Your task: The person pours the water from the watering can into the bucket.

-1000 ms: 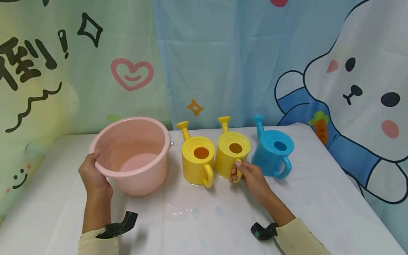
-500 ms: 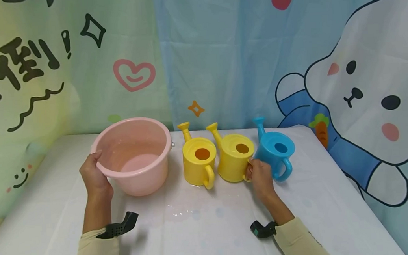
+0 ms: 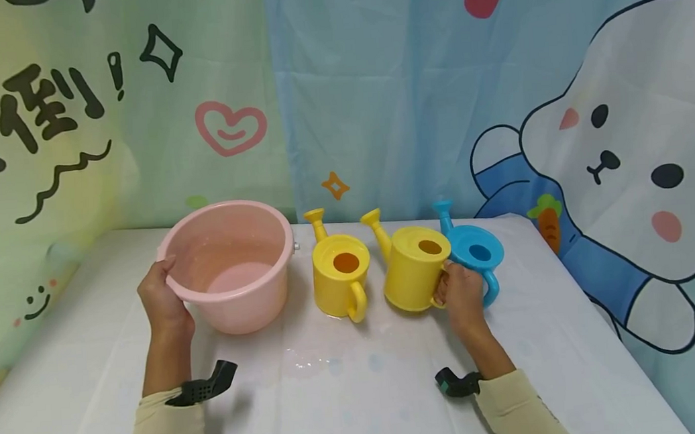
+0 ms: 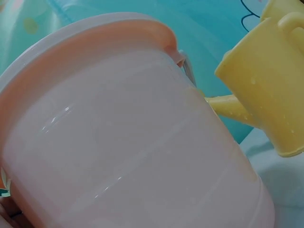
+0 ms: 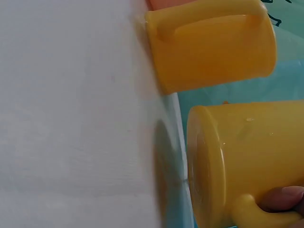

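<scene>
My left hand [image 3: 164,302] grips the left rim of a pink bucket [image 3: 242,312], which stands upright at the left. With my right hand [image 3: 463,296] I hold the handle of a yellow watering can [image 3: 412,280]. This can is tilted a little, its spout toward the back left; in the right wrist view the can's base [image 5: 204,166] is raised off the table, with a shadow below. Another yellow watering can [image 3: 334,288] stands between the bucket and the held can. A blue watering can [image 3: 476,245] stands just right of the held one, partly behind my hand.
A white cloth covers the table [image 3: 349,412], with water drops [image 3: 309,364] in front of the cans. A printed curtain [image 3: 364,108] hangs directly behind the table's back edge. Black cameras are strapped to both wrists.
My right hand has taken a fuller grip on the middle yellow watering can's handle. That can has turned, moved right and come up off the table. The left hand and bucket stay put.
</scene>
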`<state>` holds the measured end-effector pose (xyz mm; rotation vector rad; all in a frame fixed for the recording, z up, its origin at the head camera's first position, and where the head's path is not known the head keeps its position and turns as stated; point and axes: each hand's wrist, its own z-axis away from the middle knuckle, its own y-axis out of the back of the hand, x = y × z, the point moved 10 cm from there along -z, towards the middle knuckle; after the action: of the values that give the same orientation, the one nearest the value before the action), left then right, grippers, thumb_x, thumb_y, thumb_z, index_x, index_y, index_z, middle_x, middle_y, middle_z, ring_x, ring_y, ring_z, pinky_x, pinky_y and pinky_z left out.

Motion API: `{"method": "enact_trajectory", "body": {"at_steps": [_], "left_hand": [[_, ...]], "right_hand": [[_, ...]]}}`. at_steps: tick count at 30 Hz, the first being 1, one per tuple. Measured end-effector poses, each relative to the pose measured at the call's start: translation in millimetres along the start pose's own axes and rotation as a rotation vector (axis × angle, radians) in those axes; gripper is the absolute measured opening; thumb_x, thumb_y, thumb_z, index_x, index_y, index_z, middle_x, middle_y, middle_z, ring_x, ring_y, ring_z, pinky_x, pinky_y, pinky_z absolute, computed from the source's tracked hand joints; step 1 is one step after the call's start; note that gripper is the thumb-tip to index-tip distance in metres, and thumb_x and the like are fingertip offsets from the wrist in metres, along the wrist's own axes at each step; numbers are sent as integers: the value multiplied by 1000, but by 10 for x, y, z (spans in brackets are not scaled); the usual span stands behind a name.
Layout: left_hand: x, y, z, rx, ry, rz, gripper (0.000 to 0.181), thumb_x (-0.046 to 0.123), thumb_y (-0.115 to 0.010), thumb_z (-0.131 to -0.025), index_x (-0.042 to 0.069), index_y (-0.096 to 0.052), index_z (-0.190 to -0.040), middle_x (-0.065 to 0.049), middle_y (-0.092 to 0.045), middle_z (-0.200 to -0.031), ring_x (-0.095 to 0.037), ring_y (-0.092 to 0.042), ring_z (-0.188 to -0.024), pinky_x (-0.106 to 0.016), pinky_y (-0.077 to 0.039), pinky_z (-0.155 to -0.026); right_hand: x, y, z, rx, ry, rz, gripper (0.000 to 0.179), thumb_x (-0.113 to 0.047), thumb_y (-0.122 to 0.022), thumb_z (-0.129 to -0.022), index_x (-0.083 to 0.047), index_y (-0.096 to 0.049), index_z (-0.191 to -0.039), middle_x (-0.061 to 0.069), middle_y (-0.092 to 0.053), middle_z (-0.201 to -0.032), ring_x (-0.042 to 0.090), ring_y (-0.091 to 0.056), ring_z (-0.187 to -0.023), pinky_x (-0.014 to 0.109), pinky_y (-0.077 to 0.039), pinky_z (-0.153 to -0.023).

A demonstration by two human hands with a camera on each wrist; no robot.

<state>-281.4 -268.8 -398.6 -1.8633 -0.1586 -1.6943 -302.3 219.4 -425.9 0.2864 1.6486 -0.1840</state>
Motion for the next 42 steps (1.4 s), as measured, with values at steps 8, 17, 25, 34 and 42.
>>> {"method": "enact_trajectory", "body": {"at_steps": [8,17,25,34,42], "left_hand": [[3,-24,-8,-3,0,21,50,26,-36,-97,8,-49,-142,-5,-48,-141,-21,-41,-128,-35,-27,-108],[7,-13,-21,1,-2,14,50,26,-37,-97,10,-48,-143,-2,-47,-142,-19,-41,-128,-35,-27,-109],[15,-16,-19,0,-3,19,51,24,-37,-97,5,-46,-143,-6,-46,-143,-19,-41,-128,-33,-27,-109],[-10,-4,-13,-6,12,-37,53,29,-36,-97,11,-43,-147,1,-42,-148,-16,-36,-134,-33,-24,-111],[8,38,-12,9,13,-38,52,29,-37,-97,10,-45,-145,0,-44,-146,-16,-37,-132,-33,-24,-111]], "right_hand": [[-343,96,-17,-25,68,-129,52,-18,-37,-102,-5,-31,-52,0,-30,-44,14,-31,-38,22,-31,-40],[-742,31,-21,-100,158,-46,52,-16,-39,-100,-4,-29,-51,-1,-29,-44,12,-29,-37,22,-28,-39],[-978,-39,-72,-221,105,-43,53,-18,-39,-101,-8,-30,-50,-1,-28,-46,14,-27,-38,24,-27,-39],[-1228,-210,-79,-364,121,-31,52,-21,-39,-102,-10,-30,-52,0,-29,-48,15,-30,-40,24,-30,-41],[-1453,-523,-23,-490,137,13,49,-20,-38,-100,-11,-30,-53,-2,-30,-48,13,-31,-41,21,-31,-43]]}}
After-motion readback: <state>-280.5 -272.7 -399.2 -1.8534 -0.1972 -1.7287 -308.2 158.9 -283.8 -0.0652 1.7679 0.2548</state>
